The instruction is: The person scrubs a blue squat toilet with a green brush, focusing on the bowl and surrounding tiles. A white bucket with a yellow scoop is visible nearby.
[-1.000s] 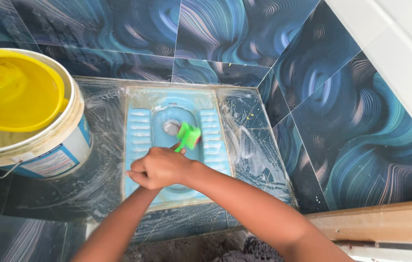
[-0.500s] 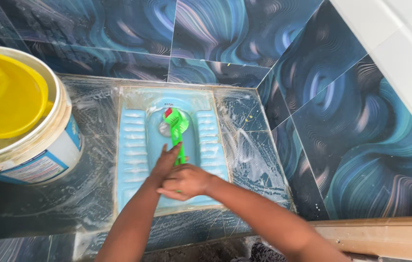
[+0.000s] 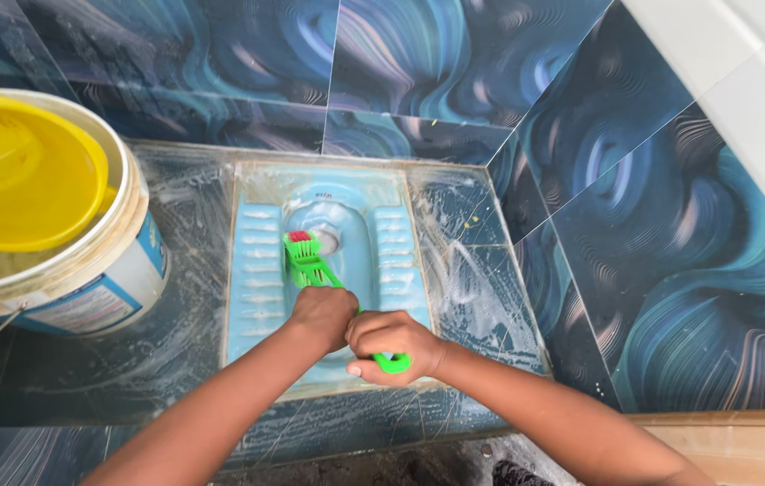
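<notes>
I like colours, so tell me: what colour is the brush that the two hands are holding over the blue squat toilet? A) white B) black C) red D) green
D: the brush gripped by the left hand and the right hand has a bright green handle and head.

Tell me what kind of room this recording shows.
Most likely a small tiled toilet room: a blue squat toilet pan set in the floor, swirl-patterned blue wall tiles, and a water bucket beside it.
</notes>
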